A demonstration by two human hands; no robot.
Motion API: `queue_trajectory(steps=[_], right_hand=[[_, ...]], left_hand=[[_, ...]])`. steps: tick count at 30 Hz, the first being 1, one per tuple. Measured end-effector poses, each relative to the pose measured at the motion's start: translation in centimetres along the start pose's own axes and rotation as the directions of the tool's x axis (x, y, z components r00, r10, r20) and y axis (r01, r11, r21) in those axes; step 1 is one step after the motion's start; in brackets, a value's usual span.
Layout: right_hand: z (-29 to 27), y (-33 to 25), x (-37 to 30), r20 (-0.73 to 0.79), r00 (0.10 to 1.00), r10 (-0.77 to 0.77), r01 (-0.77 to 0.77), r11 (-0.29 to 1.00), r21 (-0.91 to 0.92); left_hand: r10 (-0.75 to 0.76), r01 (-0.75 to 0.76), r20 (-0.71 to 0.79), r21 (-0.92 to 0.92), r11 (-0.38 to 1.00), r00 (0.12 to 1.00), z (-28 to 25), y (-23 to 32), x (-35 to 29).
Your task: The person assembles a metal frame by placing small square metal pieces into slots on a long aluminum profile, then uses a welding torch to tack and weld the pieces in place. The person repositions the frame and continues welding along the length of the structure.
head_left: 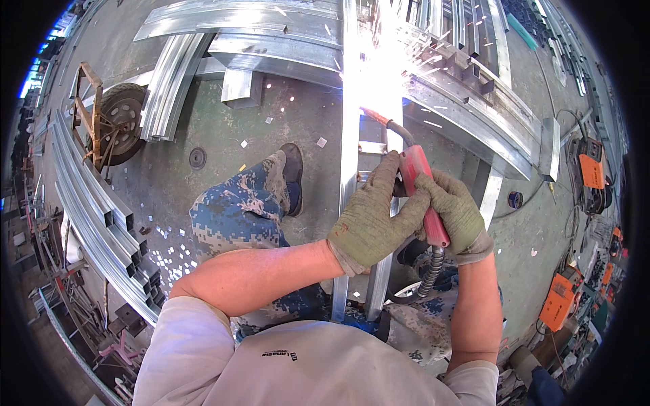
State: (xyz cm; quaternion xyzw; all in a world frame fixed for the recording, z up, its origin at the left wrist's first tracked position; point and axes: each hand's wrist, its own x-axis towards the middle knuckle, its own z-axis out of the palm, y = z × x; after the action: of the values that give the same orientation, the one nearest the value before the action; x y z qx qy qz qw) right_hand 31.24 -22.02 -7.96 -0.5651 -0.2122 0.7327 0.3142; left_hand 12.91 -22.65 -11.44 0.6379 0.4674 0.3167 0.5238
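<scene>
Steel tubes: two long, shiny, square bars point(350, 162) run side by side up the middle, from near the person's lap into the bright light, with short bars point(371, 147) across the gap.
Left arm: bare below the sleeve point(186, 335), it point(271, 271) comes in from the lower left, with the elbow out wide and the forearm reaching right and a little up.
Right arm: the forearm point(477, 304) goes almost straight up.
Welding light: a white glow point(379, 54) hides where the metal meets, and sparks point(433, 64) fly out around it.
Left hand: in a green-gray glove, it point(370, 223) lies back up over the tubes. The fingers point up and the thumb sticks out toward the torch. I can't tell how tightly it holds.
Right hand: gloved too, it point(460, 210) is wrapped around the torch handle from the right.
Welding torch: between the two hands, it point(416, 162) has a worn red handle, tilted up and left.
Cable sleeve: a gray, ringed tube point(433, 271) hangs below the handle.
Torch neck: dark and bent point(401, 130).
Torch tip: copper-colored point(374, 115), just below the glow.
</scene>
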Motion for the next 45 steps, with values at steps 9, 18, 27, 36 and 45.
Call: queue_trajectory(steps=[9,18,27,36,45], right_hand=[[-0.2,-0.4,-0.5,0.016,1.0,0.019,-0.019,0.999,-0.037],[-0.6,-0.1,-0.5,0.02,0.999,0.032,-0.031,0.998,-0.048],[-0.4,-0.2,-0.3,0.012,1.0,0.021,-0.02,0.999,-0.037],[-0.7,0.0,-0.6,0.026,0.999,0.021,-0.021,1.0,-0.023],[-0.7,-0.2,-0.5,0.001,0.999,0.037,-0.037,0.998,-0.055]], left_hand=[[0.039,-0.042,0.089,0.036,0.998,0.995,-0.7,0.5,0.2],[-0.049,0.05,0.041,-0.028,0.998,0.998,0.0,0.3,0.0],[0.017,-0.017,0.006,-0.002,1.0,1.0,0.1,0.0,-0.1],[-0.071,0.071,0.003,-0.086,0.994,0.997,0.3,0.1,-0.1],[-0.107,0.11,0.059,-0.05,0.993,0.992,-0.2,0.6,0.2]])
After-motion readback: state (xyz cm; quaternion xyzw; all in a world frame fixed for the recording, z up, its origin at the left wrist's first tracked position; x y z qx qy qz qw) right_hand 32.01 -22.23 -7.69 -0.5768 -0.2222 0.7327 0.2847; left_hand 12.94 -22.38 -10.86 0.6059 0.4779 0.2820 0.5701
